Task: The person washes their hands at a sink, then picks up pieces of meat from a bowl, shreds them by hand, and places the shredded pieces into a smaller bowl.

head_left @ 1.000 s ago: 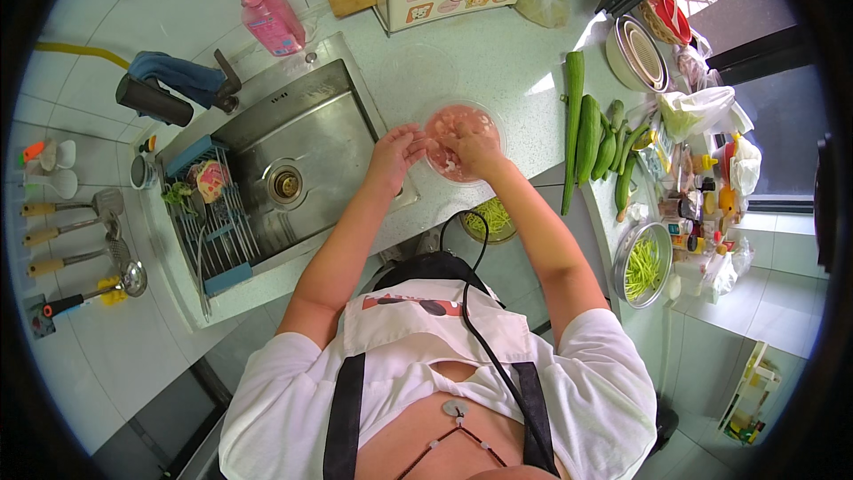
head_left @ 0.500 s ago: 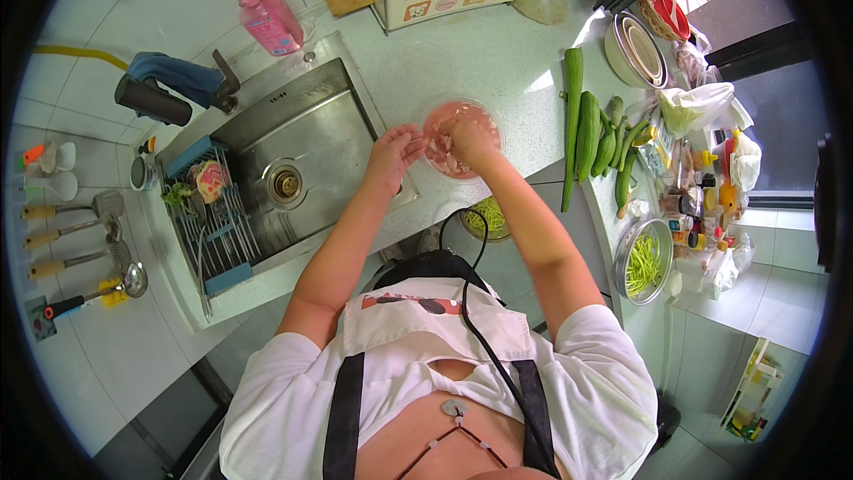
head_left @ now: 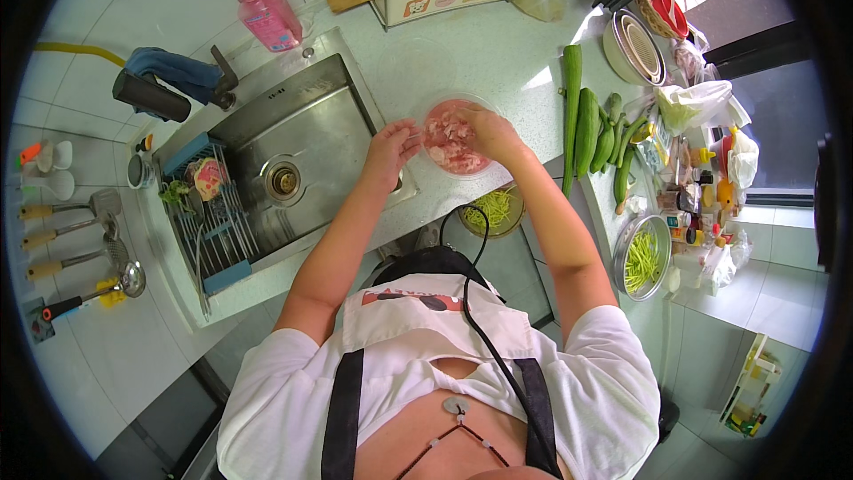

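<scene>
A clear round bowl [head_left: 494, 159] stands at the counter's front edge, right of the sink. Pale pink pieces of raw meat [head_left: 451, 135] lie in it in pinkish liquid. My left hand [head_left: 393, 153] is at the bowl's left side, its fingers curved against the rim. Inside the bowl on the right, my right hand [head_left: 491, 133] has its fingers bent into the meat; the fingertips are partly hidden.
A steel sink [head_left: 336, 124] with a dish rack [head_left: 235, 240] lies left. Green gourds [head_left: 587, 133] rest on the right, near a colander [head_left: 619, 253] of cut green strips. Below the counter edge is another bowl of green strips [head_left: 494, 206]. A pink pump bottle [head_left: 269, 18] stands behind the sink.
My right hand has shifted from the middle of the bowl towards its right side, uncovering more meat. My left hand stays at the left rim.
</scene>
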Available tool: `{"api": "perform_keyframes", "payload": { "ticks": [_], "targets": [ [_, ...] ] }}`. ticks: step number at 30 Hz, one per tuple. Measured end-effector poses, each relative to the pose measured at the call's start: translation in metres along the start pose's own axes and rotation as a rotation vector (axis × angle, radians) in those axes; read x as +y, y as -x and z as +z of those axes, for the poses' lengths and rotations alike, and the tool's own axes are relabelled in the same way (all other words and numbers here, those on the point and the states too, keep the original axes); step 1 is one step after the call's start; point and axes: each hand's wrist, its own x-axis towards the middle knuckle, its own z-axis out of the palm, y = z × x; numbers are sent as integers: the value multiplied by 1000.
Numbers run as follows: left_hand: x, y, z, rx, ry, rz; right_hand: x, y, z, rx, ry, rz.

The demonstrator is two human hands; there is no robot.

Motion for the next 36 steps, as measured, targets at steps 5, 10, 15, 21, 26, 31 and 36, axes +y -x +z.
{"api": "perform_keyframes", "payload": {
  "ticks": [5,10,15,21,26,31,36],
  "targets": [
    [2,2,3,2,-15,1,15,-8,-2,-77,28,4],
    [1,0,1,2,-34,1,28,-23,13,-43,-112,-204],
    [1,2,2,-8,-42,12,32,-33,29,-48,-1,-385],
    [-1,2,2,-3,-57,7,26,-33,27,-427,-122,-188],
    [0,2,3,-5,-55,5,23,-32,30,-561,-49,-95],
    [-2,0,3,-11,-42,6,26,-31,36,-585,21,5],
    [-2,0,2,-10,-36,4,19,-26,38,-484,12,-21]
  ]
}}
